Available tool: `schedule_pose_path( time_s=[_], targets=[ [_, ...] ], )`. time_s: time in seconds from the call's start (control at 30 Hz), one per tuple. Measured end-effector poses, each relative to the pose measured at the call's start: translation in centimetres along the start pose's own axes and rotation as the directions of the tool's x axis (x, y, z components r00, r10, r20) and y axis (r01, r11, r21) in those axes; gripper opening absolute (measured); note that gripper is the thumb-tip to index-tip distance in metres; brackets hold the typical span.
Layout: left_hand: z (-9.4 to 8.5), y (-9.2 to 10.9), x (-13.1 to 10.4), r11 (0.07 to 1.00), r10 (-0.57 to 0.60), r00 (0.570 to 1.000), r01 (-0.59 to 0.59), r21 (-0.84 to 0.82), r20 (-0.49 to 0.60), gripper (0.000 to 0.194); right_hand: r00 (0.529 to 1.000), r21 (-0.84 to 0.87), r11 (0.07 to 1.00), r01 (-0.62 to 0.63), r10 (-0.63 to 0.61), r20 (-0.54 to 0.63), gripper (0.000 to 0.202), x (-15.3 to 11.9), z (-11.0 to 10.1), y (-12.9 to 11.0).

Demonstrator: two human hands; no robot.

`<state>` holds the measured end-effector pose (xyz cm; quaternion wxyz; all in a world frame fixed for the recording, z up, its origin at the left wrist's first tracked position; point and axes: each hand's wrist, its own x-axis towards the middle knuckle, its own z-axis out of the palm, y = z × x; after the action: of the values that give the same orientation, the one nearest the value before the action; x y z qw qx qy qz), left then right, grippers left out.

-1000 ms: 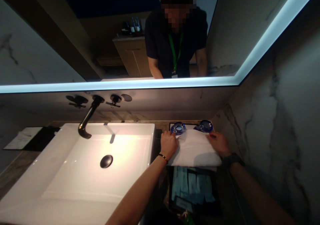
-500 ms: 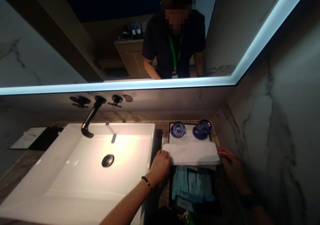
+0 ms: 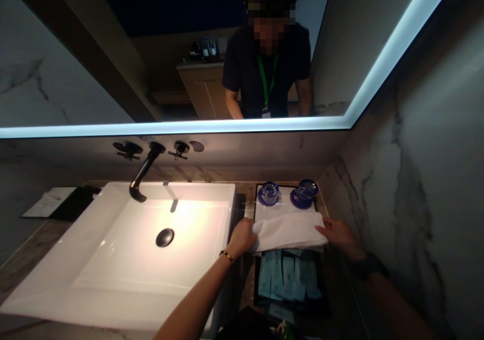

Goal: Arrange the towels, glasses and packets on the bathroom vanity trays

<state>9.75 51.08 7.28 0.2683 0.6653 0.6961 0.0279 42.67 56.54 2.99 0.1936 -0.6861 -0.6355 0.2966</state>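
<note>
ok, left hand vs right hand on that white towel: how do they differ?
The left hand grips the white towel's left edge beside the sink; the right hand holds its right edge near the marble wall. Left wrist wears a thin bracelet; right wrist a dark watch. Both grip the towel's ends.

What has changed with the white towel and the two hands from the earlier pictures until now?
The folded white towel slid toward the person, uncovering the mat under the two blue glasses. The left hand and right hand came back with it, each at one end. The sink and packets stayed.
</note>
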Motion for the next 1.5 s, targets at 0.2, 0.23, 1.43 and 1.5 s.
schedule_pose_path(
  time_s=[0.2, 0.23, 1.43, 1.5],
  targets=[
    [0.5, -0.6, -6.5, 0.835, -0.177, 0.984, 0.159, -0.527, 0.015, 0.014, 0.977, -0.150, 0.968, 0.201, -0.210, -0.045, 0.020, -0.2, -1.7, -3.9],
    [1.0, -0.7, -7.5, 0.740, -0.218, 0.976, 0.181, -0.648, 0.025, 0.014, 0.961, -0.163, 0.952, 0.260, -0.271, -0.052, 0.022, 0.1, -1.7, -5.1],
    [4.7, 0.6, -4.9, 0.658, 0.648, 0.761, -0.580, 0.480, 0.030, 0.043, 0.880, 0.753, 0.474, -0.457, 0.117, 0.461, 0.060, -8.6, 11.5, -9.3],
    [4.0, 0.8, -4.6, 0.652, 0.644, 0.763, -0.586, 0.481, 0.056, 0.038, 0.864, 0.729, 0.478, -0.489, 0.152, 0.480, 0.055, -8.6, 11.6, -9.2]
  ],
)
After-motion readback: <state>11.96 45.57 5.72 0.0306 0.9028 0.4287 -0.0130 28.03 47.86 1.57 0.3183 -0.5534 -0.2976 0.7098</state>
